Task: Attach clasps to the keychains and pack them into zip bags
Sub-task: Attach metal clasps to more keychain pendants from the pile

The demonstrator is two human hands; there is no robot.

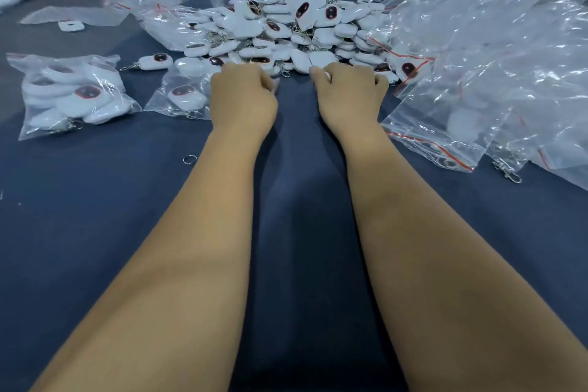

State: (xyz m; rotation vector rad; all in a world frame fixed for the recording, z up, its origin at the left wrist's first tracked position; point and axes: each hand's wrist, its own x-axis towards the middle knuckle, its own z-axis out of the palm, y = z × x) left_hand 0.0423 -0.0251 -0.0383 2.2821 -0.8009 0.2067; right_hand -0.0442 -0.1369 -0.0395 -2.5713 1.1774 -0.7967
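Note:
A big pile of white keychains [299,29] with dark red oval faces and metal chains lies at the middle far side of the blue table [127,200]. Both my arms stretch out to its near edge. My left hand [243,95] rests knuckles-up with its fingers curled down at the pile's front. My right hand [348,92] sits beside it, fingers curled too, thumb pointing left. The fingertips are hidden, so I cannot see whether either hand holds a keychain. A filled zip bag [74,94] lies to the left, and another zip bag [181,95] is partly under my left hand.
A heap of empty clear zip bags [496,73] with red seal strips covers the right side. One loose keychain [156,62] lies left of the pile, and a split ring [190,159] and a metal clasp [509,170] sit on the cloth. A person stands at the far edge.

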